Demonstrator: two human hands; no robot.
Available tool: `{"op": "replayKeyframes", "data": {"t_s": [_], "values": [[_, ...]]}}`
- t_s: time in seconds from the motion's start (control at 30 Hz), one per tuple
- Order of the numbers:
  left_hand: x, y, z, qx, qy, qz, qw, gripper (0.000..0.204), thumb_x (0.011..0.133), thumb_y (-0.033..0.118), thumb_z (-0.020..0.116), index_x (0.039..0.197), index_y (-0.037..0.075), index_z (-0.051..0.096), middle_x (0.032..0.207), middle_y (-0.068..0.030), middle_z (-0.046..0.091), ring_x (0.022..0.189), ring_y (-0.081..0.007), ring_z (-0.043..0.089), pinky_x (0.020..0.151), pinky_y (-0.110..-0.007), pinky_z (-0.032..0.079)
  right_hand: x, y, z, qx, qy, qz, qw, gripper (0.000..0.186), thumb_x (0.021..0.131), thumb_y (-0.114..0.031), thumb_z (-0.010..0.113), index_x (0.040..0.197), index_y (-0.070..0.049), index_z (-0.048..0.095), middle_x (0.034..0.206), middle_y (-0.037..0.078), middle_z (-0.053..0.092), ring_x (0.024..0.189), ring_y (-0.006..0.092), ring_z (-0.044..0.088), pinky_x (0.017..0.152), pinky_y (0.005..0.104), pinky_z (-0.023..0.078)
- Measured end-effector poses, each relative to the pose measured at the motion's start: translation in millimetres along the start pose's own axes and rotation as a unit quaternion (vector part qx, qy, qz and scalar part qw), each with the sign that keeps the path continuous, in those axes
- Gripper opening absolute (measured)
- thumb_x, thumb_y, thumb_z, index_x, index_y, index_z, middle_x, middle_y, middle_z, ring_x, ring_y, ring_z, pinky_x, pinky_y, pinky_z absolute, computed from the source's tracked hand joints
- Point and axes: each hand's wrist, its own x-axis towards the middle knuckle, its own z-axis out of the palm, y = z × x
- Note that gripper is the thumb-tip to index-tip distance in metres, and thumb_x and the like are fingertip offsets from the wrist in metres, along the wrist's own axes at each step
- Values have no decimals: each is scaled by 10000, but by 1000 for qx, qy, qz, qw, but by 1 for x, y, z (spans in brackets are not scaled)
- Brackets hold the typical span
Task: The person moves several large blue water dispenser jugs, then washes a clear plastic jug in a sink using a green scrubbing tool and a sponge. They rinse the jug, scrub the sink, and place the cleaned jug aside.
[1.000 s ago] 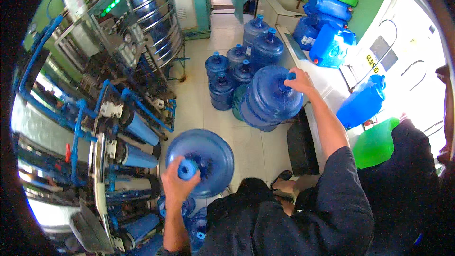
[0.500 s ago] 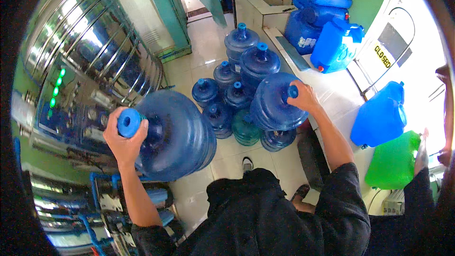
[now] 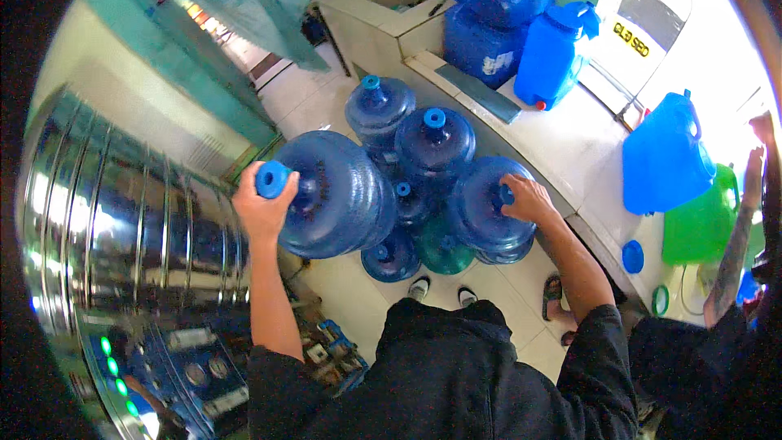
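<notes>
Head view, your left hand: your left hand (image 3: 262,210) is clenched round the neck of a big blue water bottle (image 3: 338,193), just under its light-blue cap (image 3: 273,179).
Head view, lifted bottle: it lies tipped on its side in the air, cap toward you and to your left, its base against the cluster of standing bottles.
Head view, your right hand: your right hand (image 3: 527,199) grips the neck of a second blue bottle (image 3: 487,210), fingers curled over the cap so that only a sliver of it shows.
Head view, second bottle: it leans a little, at the right edge of the cluster, just beside the pale counter (image 3: 562,143).
Head view, cluster: two capped blue bottles (image 3: 433,140) stand behind, with smaller-looking ones and a teal bottle (image 3: 444,248) below, between your two bottles, on the tiled floor.
Head view, left side: a ribbed steel tank (image 3: 122,220) fills the space beside your left arm.
Head view, counter: blue jugs (image 3: 664,155) and a green container (image 3: 700,224) rest on it; a loose blue cap (image 3: 633,257) lies near its edge.
Head view, right rim: another person's raised forearm (image 3: 733,244) shows, well apart from your hands.
</notes>
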Motion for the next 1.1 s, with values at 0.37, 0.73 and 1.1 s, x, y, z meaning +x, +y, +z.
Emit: {"op": "replayKeyframes", "data": {"t_s": [0.37,0.73,1.1], "values": [[16,-128,133,-36,-163,66,984,616,704,345,867,1145,24,580,1008,-190,672,905,-374,665,783,-442,525,-5,-31,65,-38,85,114,989,750,716,-224,750,1404,-153,461,1321,164,520,1183,368,534,992,478,450],[-5,-234,207,-5,-352,13,936,678,732,298,847,1264,1,550,1191,-193,624,1101,-349,600,971,-440,459,-104,-76,139,54,300,180,935,802,746,-200,759,1461,-135,401,1483,186,395,1323,396,429,1065,504,387],[17,-299,266,110,-317,12,942,882,786,515,764,1365,-69,447,1343,-284,516,1225,-407,513,1063,-477,387,-380,-133,367,425,123,608,659,548,840,-352,659,1253,5,609,1087,199,692,975,336,668,856,413,525]]}}
